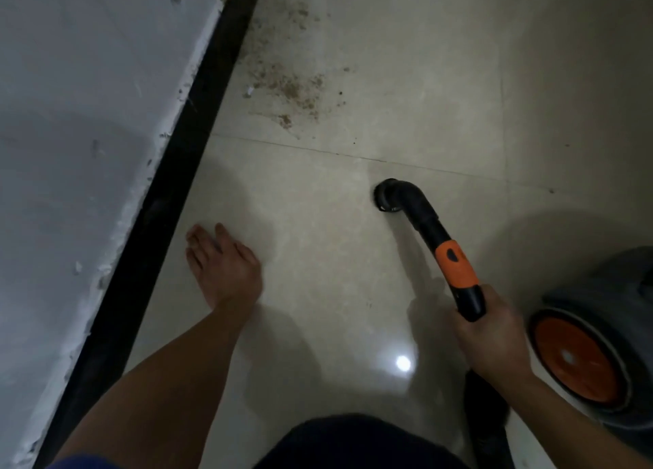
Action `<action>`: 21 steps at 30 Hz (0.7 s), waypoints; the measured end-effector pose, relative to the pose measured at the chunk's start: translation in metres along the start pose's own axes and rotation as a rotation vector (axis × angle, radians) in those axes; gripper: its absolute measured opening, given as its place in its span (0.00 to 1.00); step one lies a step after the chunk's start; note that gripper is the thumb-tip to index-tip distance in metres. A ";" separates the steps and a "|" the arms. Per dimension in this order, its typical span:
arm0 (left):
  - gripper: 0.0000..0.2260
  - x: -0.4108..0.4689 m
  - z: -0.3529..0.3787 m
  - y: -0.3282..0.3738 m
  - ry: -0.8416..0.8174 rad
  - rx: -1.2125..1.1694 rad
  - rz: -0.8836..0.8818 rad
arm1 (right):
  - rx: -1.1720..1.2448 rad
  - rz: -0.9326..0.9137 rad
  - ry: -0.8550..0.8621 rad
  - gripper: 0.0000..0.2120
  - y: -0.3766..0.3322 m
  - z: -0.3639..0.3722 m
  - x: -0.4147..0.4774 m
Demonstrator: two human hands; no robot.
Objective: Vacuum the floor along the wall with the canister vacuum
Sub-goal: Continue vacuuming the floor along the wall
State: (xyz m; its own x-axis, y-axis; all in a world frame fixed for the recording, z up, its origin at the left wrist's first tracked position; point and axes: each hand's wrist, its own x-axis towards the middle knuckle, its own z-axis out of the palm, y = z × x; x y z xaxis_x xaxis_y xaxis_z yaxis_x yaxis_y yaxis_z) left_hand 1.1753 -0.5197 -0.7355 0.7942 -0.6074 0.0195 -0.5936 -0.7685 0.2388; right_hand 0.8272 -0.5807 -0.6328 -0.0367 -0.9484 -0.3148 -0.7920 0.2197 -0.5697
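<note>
My right hand [489, 337] grips the black and orange vacuum wand [456, 267] near its lower end. The wand's curved black nozzle [390, 194] points down at the beige tile floor [335, 256], close to a tile joint. My left hand [222, 263] hangs open, fingers straight, above the floor beside the black baseboard [169, 221]. A patch of brown dirt [286, 83] lies on the floor along the baseboard, ahead of the nozzle. The grey canister vacuum [607, 334] with its orange wheel sits at the right edge.
A rough grey-white wall [81, 115] runs along the left, above the baseboard. The black hose [487, 419] trails down behind my right hand. A light glare [403, 362] reflects off the glossy tile near my knee.
</note>
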 end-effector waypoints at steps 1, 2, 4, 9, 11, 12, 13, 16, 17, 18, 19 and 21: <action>0.23 0.000 0.000 0.000 -0.005 -0.001 -0.004 | -0.004 -0.014 -0.018 0.10 0.001 0.001 -0.006; 0.23 -0.001 -0.002 0.000 -0.013 -0.003 -0.010 | -0.013 -0.027 -0.045 0.10 0.003 0.004 -0.015; 0.23 -0.002 -0.005 0.001 -0.039 -0.002 -0.015 | -0.036 -0.027 -0.122 0.11 0.007 0.010 -0.036; 0.26 -0.003 -0.011 0.004 -0.085 0.007 0.025 | -0.063 -0.018 -0.084 0.09 -0.005 0.015 -0.021; 0.26 0.010 -0.010 0.003 -0.138 0.035 0.146 | -0.066 -0.008 -0.004 0.08 -0.026 0.019 0.013; 0.25 0.021 -0.009 0.006 -0.157 0.050 0.221 | -0.062 -0.003 0.027 0.08 -0.038 0.020 0.029; 0.24 0.033 -0.008 0.012 -0.154 0.047 0.264 | -0.055 -0.006 0.041 0.09 -0.050 0.022 0.043; 0.23 0.081 0.000 0.041 -0.116 -0.049 0.112 | -0.029 -0.043 0.014 0.09 -0.085 0.040 0.075; 0.24 0.091 0.003 0.050 -0.104 -0.067 0.048 | -0.030 -0.066 -0.004 0.09 -0.095 0.048 0.080; 0.24 0.097 0.007 0.055 -0.091 -0.066 0.020 | -0.038 -0.093 -0.024 0.09 -0.105 0.056 0.083; 0.24 0.099 0.011 0.057 -0.071 -0.051 0.022 | -0.048 -0.120 -0.042 0.09 -0.113 0.063 0.086; 0.24 0.098 0.018 0.059 -0.030 -0.059 0.025 | -0.060 -0.147 -0.059 0.10 -0.128 0.075 0.094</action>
State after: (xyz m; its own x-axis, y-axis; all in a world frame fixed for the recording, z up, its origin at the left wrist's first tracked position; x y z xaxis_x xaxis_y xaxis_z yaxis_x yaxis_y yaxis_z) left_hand 1.2160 -0.6286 -0.7369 0.7746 -0.6325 -0.0031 -0.6035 -0.7406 0.2955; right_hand 0.9711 -0.6811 -0.6462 0.1169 -0.9540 -0.2761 -0.8214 0.0634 -0.5668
